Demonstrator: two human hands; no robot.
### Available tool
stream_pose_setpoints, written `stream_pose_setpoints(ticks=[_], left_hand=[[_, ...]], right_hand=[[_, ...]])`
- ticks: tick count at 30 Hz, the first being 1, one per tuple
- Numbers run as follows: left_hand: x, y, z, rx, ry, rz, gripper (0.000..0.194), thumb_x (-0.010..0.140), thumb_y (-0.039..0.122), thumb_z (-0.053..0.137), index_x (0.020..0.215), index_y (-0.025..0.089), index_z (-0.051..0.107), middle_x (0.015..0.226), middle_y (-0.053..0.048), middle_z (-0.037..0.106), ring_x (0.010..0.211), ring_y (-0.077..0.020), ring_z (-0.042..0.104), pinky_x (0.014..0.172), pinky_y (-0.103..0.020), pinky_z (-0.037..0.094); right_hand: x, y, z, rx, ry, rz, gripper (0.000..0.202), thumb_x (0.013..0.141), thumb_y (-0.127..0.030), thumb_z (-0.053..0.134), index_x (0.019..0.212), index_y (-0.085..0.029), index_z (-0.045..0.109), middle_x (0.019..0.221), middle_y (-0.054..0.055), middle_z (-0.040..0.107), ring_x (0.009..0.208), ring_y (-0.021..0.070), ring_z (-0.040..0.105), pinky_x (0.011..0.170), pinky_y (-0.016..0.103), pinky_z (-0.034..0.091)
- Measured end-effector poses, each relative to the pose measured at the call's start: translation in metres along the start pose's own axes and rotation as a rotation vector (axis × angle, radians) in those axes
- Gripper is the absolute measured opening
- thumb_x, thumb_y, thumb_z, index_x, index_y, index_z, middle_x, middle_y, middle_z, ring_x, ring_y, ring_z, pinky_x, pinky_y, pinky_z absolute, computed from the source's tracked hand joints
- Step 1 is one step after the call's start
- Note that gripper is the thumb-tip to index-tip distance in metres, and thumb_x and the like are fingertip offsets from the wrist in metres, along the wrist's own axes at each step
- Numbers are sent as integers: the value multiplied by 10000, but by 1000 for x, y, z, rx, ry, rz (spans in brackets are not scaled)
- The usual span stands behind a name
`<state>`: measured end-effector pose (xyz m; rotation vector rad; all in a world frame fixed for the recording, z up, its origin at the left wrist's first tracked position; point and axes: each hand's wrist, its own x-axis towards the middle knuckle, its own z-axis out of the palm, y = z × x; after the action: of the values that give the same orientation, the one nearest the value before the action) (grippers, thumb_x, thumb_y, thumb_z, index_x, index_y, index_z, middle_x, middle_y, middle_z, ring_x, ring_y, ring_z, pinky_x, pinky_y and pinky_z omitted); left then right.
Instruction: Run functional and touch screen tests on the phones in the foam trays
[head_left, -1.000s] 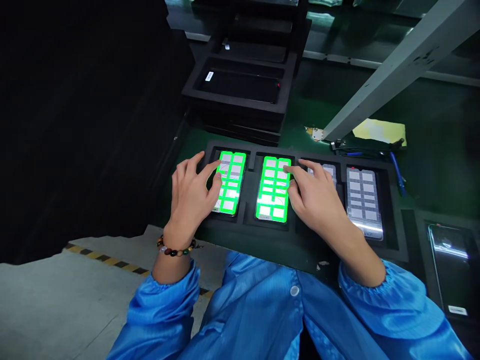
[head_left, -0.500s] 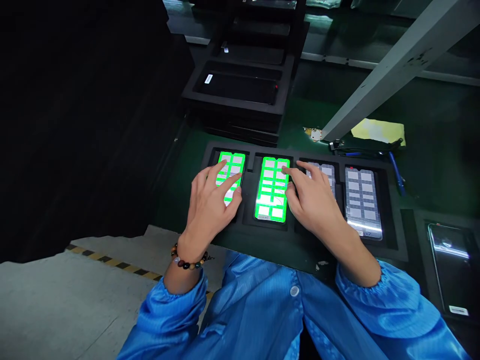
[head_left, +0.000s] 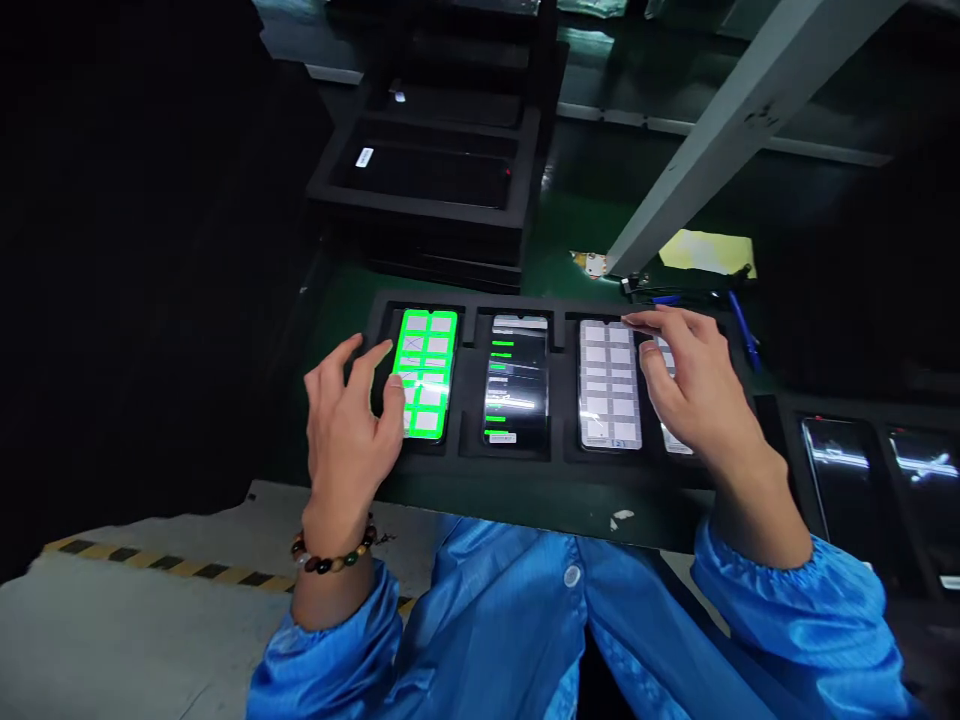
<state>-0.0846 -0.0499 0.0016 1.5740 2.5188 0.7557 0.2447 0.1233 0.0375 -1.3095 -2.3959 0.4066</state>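
A dark foam tray (head_left: 469, 462) holds a row of several smartphones, screens up. The leftmost smartphone (head_left: 429, 375) glows green with pale blocks. Beside its left edge is my left hand (head_left: 352, 415), fingers apart and bent, the thumb over the screen's edge. The second smartphone (head_left: 517, 380) has a black screen with green text lines. Pale blocks on grey fill the third smartphone (head_left: 609, 385). Over the rightmost smartphone (head_left: 675, 437) hovers my right hand (head_left: 690, 375), fingers spread, its index fingertip near the third one's top right corner. My right hand partly hides the rightmost phone.
Stacked foam trays (head_left: 427, 200) with dark devices stand at the back left. A grey metal post (head_left: 697, 150) slants down to the green table, near yellow paper (head_left: 709, 252) and a blue pen-like object (head_left: 745, 330). Another tray with dark phones (head_left: 847, 480) lies at right.
The second phone's screen has gone from green blocks to black with text lines. My left hand has drawn back leftward off the first screen. My right hand has moved right, away from the second phone.
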Motion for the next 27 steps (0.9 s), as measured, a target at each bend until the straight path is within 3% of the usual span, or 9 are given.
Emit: stream_pose_setpoints(ticks=[3, 11, 18, 21, 24, 27], left_hand=[[0, 2, 0, -11, 1, -4, 476, 1117, 442, 449, 1554, 317, 590, 1676, -152, 456, 1557, -435, 416, 1210, -668, 476], [1, 6, 0, 9, 11, -7, 462, 1105, 452, 478, 1505, 282, 635, 1675, -166, 449, 1569, -449, 397, 1237, -672, 463], [2, 1, -1, -10, 37, 81, 436, 1093, 415, 514, 1495, 292, 631, 1663, -162, 463, 1578, -419, 422, 1312, -672, 364], [10, 22, -2, -66, 4, 194, 428, 1077, 378, 537, 1489, 317, 634, 1621, -130, 529, 1544, -393, 470, 1318, -653, 364], [28, 64, 6, -109, -154, 453, 417, 1047, 337, 565, 1450, 326, 672, 1574, -84, 606, 1469, -361, 543, 1276, -617, 423], [52, 110, 24, -54, -285, 671, 393, 1045, 301, 536, 1385, 257, 728, 1545, -115, 638, 1421, -360, 569, 1226, -602, 461]], right_hand=[[4, 5, 8, 29, -56, -38, 395, 1083, -283, 407, 1373, -227, 668, 1418, 156, 717, 1494, 396, 519, 1200, 684, 422], [11, -9, 28, 32, -159, -145, 456, 1093, -248, 366, 1466, -205, 625, 1518, 139, 678, 1550, 384, 455, 1241, 665, 376], [-13, -5, 13, 57, -128, -114, 470, 1099, -262, 388, 1525, -218, 581, 1569, 123, 651, 1568, 358, 447, 1271, 632, 363], [-16, 14, -6, 23, -10, -33, 466, 1087, -276, 407, 1507, -219, 600, 1554, 134, 656, 1527, 356, 491, 1260, 617, 389], [-17, 37, -18, -27, 56, 70, 422, 1077, -296, 406, 1401, -230, 668, 1435, 138, 717, 1435, 369, 559, 1210, 625, 434], [-17, 51, -15, -25, 47, 83, 405, 1080, -297, 391, 1360, -238, 678, 1407, 128, 726, 1444, 370, 550, 1220, 643, 411]])
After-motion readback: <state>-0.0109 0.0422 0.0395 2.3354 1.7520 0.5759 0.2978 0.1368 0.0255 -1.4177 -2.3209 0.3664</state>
